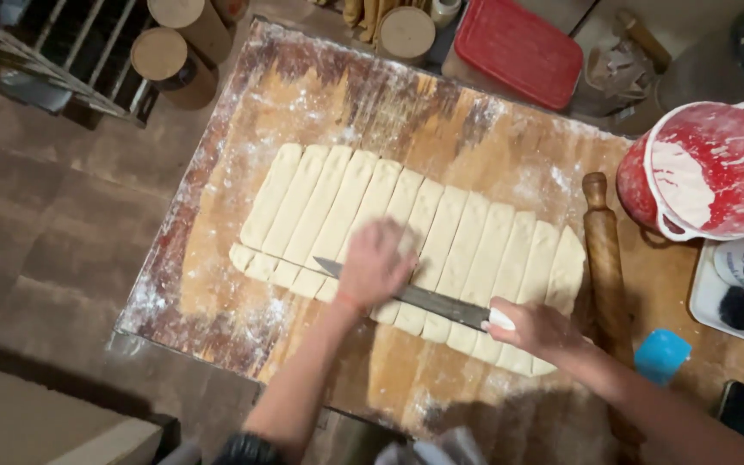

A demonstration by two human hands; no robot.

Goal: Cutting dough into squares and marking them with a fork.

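Flour-dusted and pretty worn, the wooden board (303, 103) took up most of the view, sitting over a dark tiled floor. A rolled sheet of pale dough (441, 232) lay across the middle of it, already scored into long upright strips with a row of short offcuts along the near edge. The left hand (374, 263) was spread flat, pressing down on the spine of a long knife (415, 297), while the right hand (534, 327) was clenched around its white handle, the blade lying crosswise over the lower ends of the strips. That dough looked soft and floppy, probably a bit tacky despite the flour, so I'd guess each strip would stretch if lifted by one end; better scooped from underneath. A wooden rolling pin (606, 258) lay just beside the dough's right edge, and a flour-smeared red bucket (708, 168) stood beyond it.
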